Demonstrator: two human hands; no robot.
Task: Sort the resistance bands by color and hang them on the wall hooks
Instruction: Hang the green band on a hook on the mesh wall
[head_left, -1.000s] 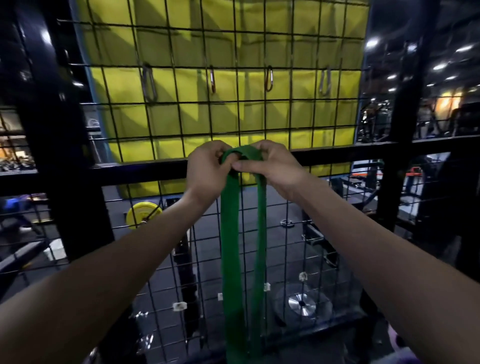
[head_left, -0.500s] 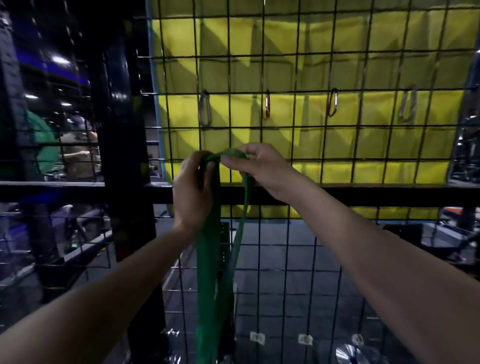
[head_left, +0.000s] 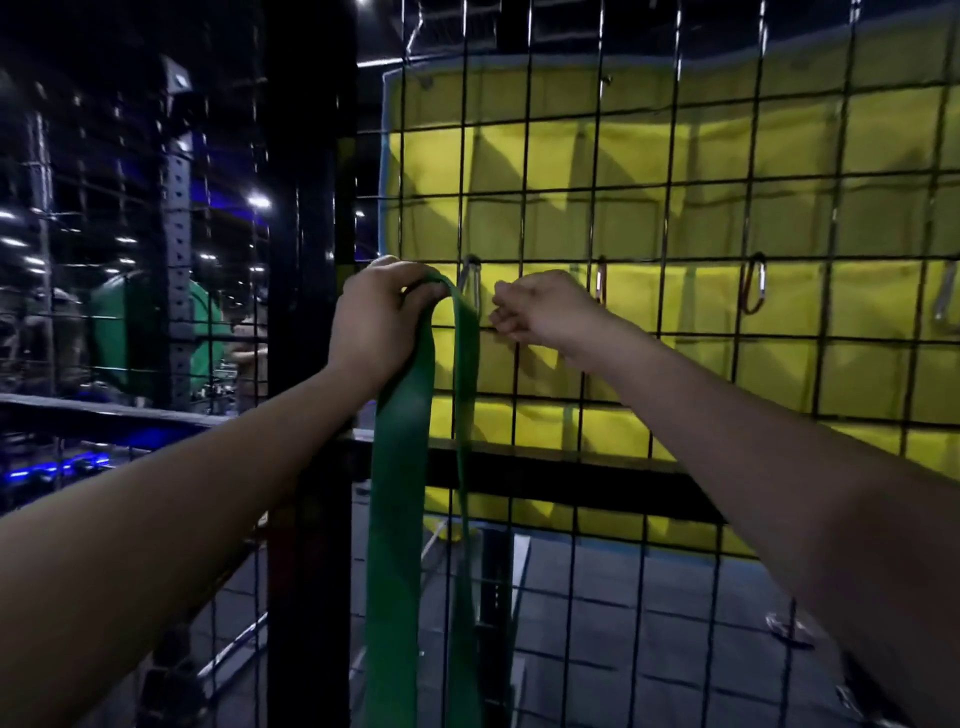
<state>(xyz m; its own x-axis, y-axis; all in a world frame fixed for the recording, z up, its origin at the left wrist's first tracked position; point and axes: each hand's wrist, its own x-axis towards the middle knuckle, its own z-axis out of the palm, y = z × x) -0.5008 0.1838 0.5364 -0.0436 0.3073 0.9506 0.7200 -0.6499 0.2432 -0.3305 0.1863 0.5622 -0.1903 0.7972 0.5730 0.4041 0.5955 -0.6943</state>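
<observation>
Here, raised at a black wire-mesh wall panel backed by a yellow padded mat: both bare hands, arms stretched forward. Left hand curled round the top fold of a wide green rubber resistance band, gripping it just left of a silver carabiner hook clipped to the mesh; band hanging in two strands from that grip, the broad one straight down under the wrist, the narrower edge-on one just beside it, both running out of view at the bottom. Right hand apart from the band, to the right of the same hook, fingers curled in toward the wire with fingertips near the mesh; cannot tell whether pinching the wire or holding nothing. Further along the same mesh row, a red carabiner hook and another silver clip at the right edge. To the left, a thick black upright post; beyond it, dim gym equipment and ceiling lights
</observation>
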